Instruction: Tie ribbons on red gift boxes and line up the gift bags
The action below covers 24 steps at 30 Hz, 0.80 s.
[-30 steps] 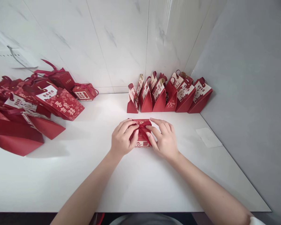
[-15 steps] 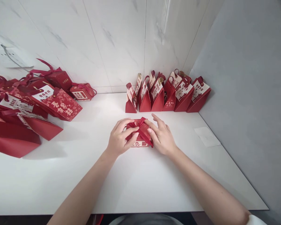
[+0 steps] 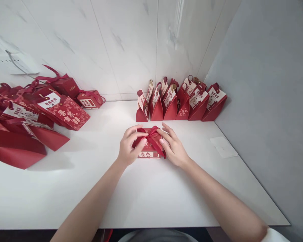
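A small red gift box (image 3: 149,153) with a white label stands on the white table (image 3: 146,198), at its middle. A dark red ribbon (image 3: 153,137) crosses its top. My left hand (image 3: 129,146) pinches a ribbon loop at the box's left side, fingers curled. My right hand (image 3: 173,145) pinches the ribbon at the right side, other fingers spread over the box. Both hands hide much of the box.
A row of several upright red gift bags with tags (image 3: 181,101) stands against the back wall. A pile of larger red bags and boxes (image 3: 32,114) lies at the left. A white paper slip (image 3: 223,147) lies at the right, near the grey side wall (image 3: 267,84).
The ribbon loops have been drawn out wider across the box top, and my fingers have shifted along the ribbon. The box has stayed in place.
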Tool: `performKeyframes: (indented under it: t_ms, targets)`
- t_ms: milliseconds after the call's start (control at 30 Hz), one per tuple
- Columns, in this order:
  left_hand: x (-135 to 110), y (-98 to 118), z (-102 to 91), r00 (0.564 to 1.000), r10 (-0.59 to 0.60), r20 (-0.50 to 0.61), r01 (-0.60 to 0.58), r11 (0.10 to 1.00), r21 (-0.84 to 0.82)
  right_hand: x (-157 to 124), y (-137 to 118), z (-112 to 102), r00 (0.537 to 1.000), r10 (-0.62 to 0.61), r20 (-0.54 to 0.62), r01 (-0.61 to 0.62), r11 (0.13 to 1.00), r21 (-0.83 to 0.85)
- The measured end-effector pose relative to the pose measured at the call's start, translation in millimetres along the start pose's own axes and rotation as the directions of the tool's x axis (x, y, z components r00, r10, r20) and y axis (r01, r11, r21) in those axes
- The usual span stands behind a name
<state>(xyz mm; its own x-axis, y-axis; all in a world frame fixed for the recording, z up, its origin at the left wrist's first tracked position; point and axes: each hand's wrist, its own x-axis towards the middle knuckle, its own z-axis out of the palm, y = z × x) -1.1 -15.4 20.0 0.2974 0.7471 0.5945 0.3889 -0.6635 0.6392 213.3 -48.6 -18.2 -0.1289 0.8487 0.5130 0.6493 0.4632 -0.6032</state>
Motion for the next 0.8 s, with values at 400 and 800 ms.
performKeyframes:
  t_ms: [400,800]
  targets:
    - [7,-10,-4.6,0.835,-0.507,0.212,0.538,0.673,-0.508,-6,-18,1,0.901,-0.428,-0.065,0.416,0.898,-0.146]
    - [8,-8,-1.5,0.817,-0.577,0.01,0.521,0.729,-0.444,-2,-22,3,0.86,-0.491,-0.142,0.482,0.871,-0.095]
